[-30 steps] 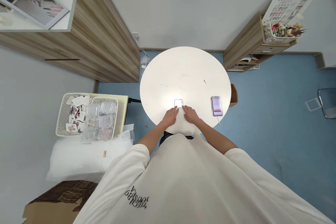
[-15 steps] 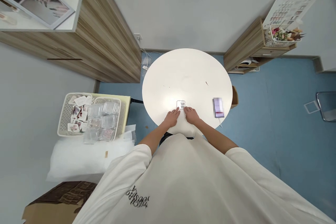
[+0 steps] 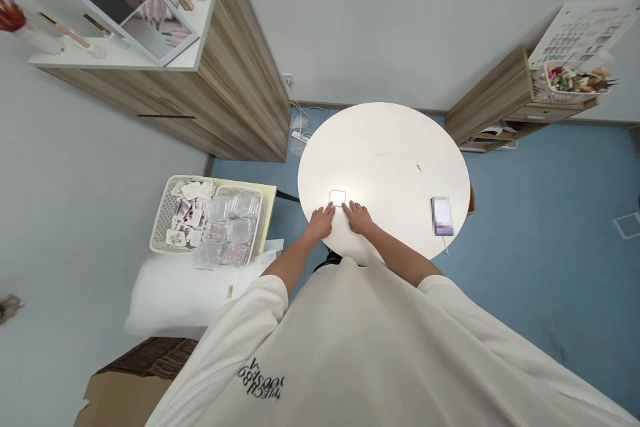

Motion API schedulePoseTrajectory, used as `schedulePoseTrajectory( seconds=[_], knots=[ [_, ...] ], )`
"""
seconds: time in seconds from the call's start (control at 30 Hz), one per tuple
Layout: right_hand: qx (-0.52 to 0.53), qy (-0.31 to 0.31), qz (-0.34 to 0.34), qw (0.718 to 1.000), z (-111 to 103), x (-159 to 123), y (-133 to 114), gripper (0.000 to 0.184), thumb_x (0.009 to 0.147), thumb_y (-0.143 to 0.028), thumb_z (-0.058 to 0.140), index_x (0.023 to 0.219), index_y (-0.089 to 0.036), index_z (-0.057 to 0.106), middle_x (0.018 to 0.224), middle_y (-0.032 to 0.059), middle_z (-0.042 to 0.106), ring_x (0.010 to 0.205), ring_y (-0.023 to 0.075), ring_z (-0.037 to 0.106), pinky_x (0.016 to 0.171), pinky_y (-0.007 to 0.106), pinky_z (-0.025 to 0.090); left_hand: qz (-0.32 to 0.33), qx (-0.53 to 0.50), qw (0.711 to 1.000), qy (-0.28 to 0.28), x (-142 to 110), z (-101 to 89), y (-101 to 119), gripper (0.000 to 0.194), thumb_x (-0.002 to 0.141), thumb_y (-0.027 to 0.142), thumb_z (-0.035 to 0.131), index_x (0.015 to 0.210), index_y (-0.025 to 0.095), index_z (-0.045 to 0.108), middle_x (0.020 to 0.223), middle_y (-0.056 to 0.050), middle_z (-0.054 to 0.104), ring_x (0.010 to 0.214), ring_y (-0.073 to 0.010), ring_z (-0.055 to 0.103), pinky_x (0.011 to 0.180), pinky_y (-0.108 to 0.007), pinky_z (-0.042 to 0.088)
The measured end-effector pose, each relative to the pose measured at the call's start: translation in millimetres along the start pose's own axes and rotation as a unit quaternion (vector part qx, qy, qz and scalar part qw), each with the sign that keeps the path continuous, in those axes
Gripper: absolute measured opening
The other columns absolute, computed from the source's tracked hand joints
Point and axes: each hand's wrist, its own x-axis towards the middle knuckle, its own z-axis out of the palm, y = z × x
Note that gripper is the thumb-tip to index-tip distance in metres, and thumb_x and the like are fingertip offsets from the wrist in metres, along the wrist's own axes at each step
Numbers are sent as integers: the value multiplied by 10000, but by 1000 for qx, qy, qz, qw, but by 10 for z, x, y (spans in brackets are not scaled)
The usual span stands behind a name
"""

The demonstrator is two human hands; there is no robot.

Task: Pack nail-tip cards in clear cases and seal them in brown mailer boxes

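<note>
A small, flat, clear square box (image 3: 337,197) lies near the front left edge of the round white table (image 3: 385,140). Its top looks bright white, so I cannot make out what is inside. My left hand (image 3: 323,221) rests on the tabletop with its fingers stretched out, the fingertips at the box's near left corner. On the other side, my right hand (image 3: 358,217) has its fingers apart, with a fingertip at the near right corner. Neither hand is wrapped around the box.
A phone (image 3: 443,215) with a white cable lies at the table's right. To the left, a basket of printed cards (image 3: 156,227) stands beside a basket of clear boxes (image 3: 256,227). Below them is a white wrapped bundle (image 3: 175,297). A wooden cabinet (image 3: 245,73) stands behind.
Both hands and the small box have moved left across the table. Dark print visible in the box earlier now appears washed out by brightness. The camera view has turned left.
</note>
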Motion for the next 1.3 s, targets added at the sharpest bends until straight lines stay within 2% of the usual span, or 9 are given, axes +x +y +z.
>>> schedulePoseTrajectory(
  seconds=[0.1, 0.23, 0.43, 0.57, 0.77, 0.93, 1.03, 1.13, 1.3],
  knots=[
    [32, -1, 19, 999, -18, 81, -155, 850, 924, -242, 529, 1659, -220, 103, 1693, 176, 168, 1514, 346, 252, 1165, 469, 299, 17, -6, 1000, -16, -15, -38, -171, 850, 867, 138, 475, 1644, 232, 145, 1728, -83, 70, 1483, -379, 333, 1134, -517, 369],
    [50, 1, 32, 998, -10, 36, -205, 858, 930, -222, 483, 1661, -227, 33, 1698, 168, 156, 1528, 341, 231, 1155, 476, 327, 44, -14, 999, -17, -30, -48, -273, 887, 867, 148, 499, 1651, 273, 105, 1731, -75, 5, 1480, -378, 344, 1074, -500, 448],
    [79, -13, 45, 996, 26, -201, -178, 863, 937, -241, 449, 1658, -227, -26, 1710, 130, 146, 1529, 323, 247, 1162, 473, 339, 55, -24, 998, -28, -139, -67, -274, 910, 872, 140, 517, 1657, 297, 85, 1724, -45, -114, 1527, -375, 272, 1069, -455, 473],
    [97, -31, 55, 993, 68, -383, -176, 844, 945, -247, 445, 1661, -230, -1, 1696, 122, 208, 1491, 325, 325, 1139, 462, 371, 44, -22, 998, -29, -243, -15, -207, 920, 882, 154, 510, 1660, 275, 33, 1713, -75, -160, 1508, -383, 313, 1001, -421, 518],
    [104, -40, 56, 992, 252, -737, -126, 809, 951, -267, 439, 1663, -196, 61, 1673, 127, 272, 1437, 339, 409, 1107, 461, 411, 38, -19, 999, -10, -462, 282, 6, 923, 882, 177, 506, 1656, 245, 7, 1713, -128, -125, 1478, -359, 381, 1011, -398, 507],
    [105, -43, 51, 992, 531, -1103, -32, 787, 961, -303, 446, 1660, -187, 105, 1637, 146, 343, 1369, 335, 491, 1060, 434, 448, 13, -38, 999, -5, -757, 607, 351, 924, 890, 232, 531, 1656, 207, 14, 1716, -140, -91, 1476, -361, 387, 1039, -385, 485],
    [97, -33, 36, 994, 758, -1342, 14, 763, 967, -316, 450, 1653, -175, 146, 1620, 164, 364, 1360, 340, 497, 1051, 436, 450, -1, -47, 999, -9, -994, 830, 602, 871, 922, 278, 507, 1657, 207, 45, 1717, -147, -62, 1404, -381, 483, 1017, -413, 492],
    [88, -14, 13, 996, 984, -1563, 2, 711, 982, -334, 442, 1635, -172, 213, 1608, 165, 379, 1377, 339, 472, 1052, 424, 447, -14, -55, 998, 10, -1276, 1043, 814, 816, 955, 317, 464, 1655, 224, 55, 1718, -156, -26, 1342, -384, 545, 1011, -443, 483],
    [74, 5, -28, 997, 1198, -1818, -204, 631, 1004, -320, 400, 1609, -176, 289, 1617, 161, 358, 1410, 335, 434, 1060, 430, 446, -66, -71, 995, 30, -1794, 1265, 941, 778, 979, 334, 420, 1656, 230, 52, 1718, -142, -49, 1300, -367, 576, 959, -428, 505]
  ],
)
